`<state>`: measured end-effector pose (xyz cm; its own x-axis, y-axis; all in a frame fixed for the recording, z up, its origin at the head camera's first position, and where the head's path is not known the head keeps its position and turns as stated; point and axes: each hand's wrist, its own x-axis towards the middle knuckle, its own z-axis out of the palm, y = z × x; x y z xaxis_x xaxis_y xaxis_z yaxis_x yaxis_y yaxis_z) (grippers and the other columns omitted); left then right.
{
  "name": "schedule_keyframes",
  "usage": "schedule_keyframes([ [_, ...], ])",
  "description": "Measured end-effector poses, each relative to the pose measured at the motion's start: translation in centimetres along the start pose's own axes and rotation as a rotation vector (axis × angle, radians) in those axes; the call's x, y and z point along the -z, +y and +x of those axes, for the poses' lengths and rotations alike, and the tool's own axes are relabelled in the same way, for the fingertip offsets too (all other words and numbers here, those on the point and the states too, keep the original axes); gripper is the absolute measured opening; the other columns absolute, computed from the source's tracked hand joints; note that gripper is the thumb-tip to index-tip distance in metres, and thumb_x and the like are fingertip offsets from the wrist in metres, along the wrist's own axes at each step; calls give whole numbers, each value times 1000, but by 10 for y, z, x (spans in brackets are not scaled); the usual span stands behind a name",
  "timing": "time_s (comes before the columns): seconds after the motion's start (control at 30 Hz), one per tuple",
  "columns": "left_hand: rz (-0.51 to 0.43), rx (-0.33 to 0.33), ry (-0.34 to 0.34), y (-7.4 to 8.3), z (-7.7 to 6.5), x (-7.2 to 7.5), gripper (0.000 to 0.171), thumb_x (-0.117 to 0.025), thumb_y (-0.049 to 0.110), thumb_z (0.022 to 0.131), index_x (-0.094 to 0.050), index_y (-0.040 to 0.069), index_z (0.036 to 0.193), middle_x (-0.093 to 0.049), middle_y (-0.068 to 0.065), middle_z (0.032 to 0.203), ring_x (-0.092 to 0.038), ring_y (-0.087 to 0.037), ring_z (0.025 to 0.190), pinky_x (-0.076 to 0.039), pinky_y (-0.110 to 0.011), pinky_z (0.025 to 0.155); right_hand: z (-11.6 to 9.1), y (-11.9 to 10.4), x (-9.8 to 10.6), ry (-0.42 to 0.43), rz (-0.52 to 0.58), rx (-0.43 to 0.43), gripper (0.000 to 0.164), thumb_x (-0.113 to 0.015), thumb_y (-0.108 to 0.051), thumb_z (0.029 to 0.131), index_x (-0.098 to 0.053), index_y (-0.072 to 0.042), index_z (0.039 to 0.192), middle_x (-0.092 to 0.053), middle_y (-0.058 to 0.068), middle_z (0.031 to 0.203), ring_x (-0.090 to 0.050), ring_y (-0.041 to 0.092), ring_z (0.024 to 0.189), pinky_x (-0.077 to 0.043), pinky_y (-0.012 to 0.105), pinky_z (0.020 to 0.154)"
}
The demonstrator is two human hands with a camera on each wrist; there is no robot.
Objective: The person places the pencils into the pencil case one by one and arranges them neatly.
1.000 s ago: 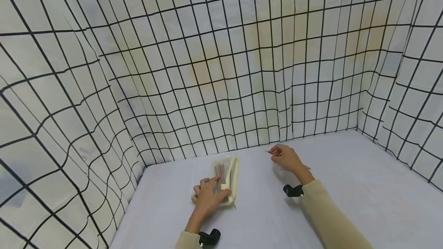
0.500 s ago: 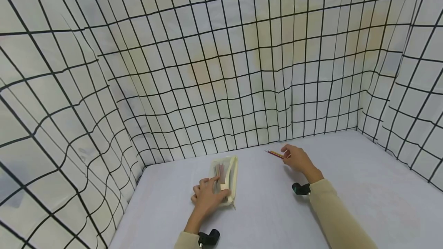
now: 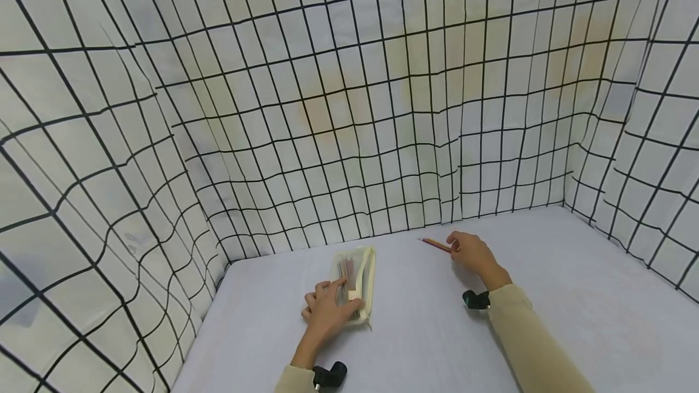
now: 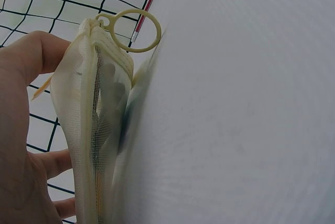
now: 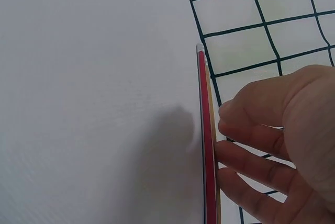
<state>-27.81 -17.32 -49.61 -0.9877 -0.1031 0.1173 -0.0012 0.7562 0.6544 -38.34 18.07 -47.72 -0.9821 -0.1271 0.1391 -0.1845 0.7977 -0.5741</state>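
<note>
A pale-yellow mesh pencil case [image 3: 369,278], with pencils showing inside, lies flat on the white table. My left hand [image 3: 326,311] rests on its left side, fingers spread and slightly bent, thumb near its right edge. Seen from the left wrist, the case stands edge-on with a yellow zipper ring [image 4: 137,30] at one end. Side by side on the table lie a red pencil with dark stripes [image 5: 207,124] and a yellow pencil [image 5: 211,101]. My right hand [image 3: 471,252] is beside them, its fingertips right at the yellow pencil and none wrapped round either.
White cloth [image 3: 415,332] covers the table. White walls with a black grid [image 3: 349,108] stand behind it and at both sides; the pencils lie close to the back wall. A black wrist camera [image 3: 330,375] sits on the left wrist, another [image 3: 476,300] on the right.
My right hand has moved right and toward me, off the pencils it held a second ago; they now lie on the table. My left hand has stayed on the pencil case.
</note>
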Motion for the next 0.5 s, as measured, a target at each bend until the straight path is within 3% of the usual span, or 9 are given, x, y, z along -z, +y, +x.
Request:
schedule_keyframes([
  [0.33,5,4,3,0,0,0,77,-74,54,76,-57,24,145,-41,-17,150,-31,-42,125,-24,-59,87,4,2,-8,-58,-50,4,33,-62,8,87,-68,-3,118,-69,10,103,-62,24,91,-52,45,83],
  [0.5,3,1,5,-1,0,0,77,-74,53,76,-58,23,145,-41,-18,150,-31,-43,125,-24,-60,87,2,-2,-8,-94,-81,-4,34,-61,10,85,-69,-7,114,-68,8,99,-60,23,88,-51,43,81],
])
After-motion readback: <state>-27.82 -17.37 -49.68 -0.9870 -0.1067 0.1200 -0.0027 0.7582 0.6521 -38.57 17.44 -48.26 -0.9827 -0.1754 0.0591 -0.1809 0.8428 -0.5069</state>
